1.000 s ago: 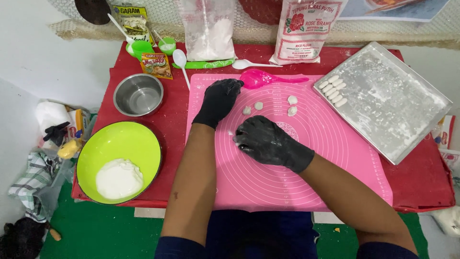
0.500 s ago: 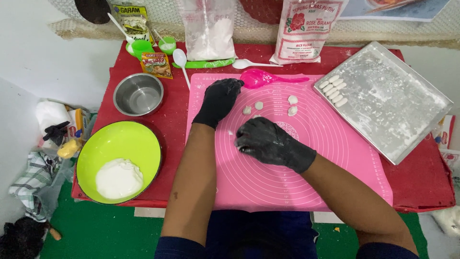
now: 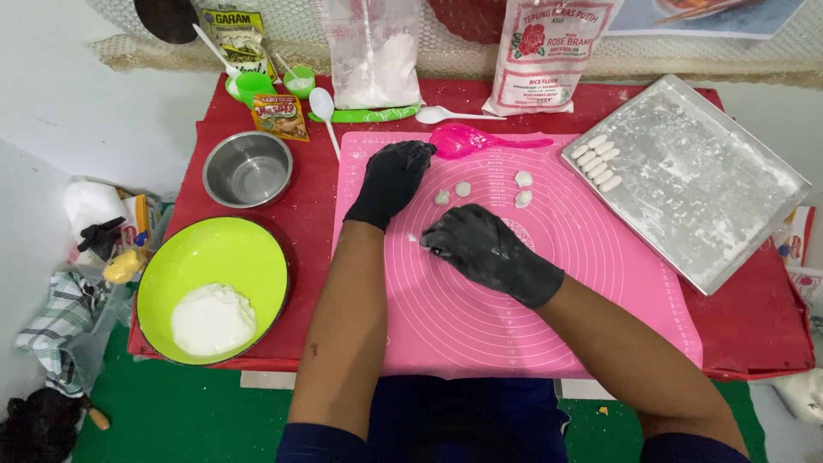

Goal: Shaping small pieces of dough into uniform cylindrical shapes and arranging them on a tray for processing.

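My right hand [image 3: 477, 244], in a black glove, lies palm down on the pink silicone mat [image 3: 514, 326] and covers a small white dough piece [image 3: 417, 238] that pokes out by the fingertips. My left hand [image 3: 392, 177], also gloved, rests on the mat's upper left part with nothing in it. Several small white dough lumps [image 3: 521, 179] lie on the mat just beyond my hands. A pink spoon [image 3: 467, 140] lies at the mat's far edge, close to my left fingertips.
A floured metal tray [image 3: 711, 197] at the right holds several rolled dough sticks [image 3: 597, 160]. A green bowl [image 3: 206, 257] with white dough [image 3: 213, 319] and a steel bowl [image 3: 247, 168] stand at the left. Flour bags, white spoons and green cups line the back of the red table [image 3: 754, 326].
My right hand has shifted slightly left and away over the dough piece. My left hand has stayed in place.
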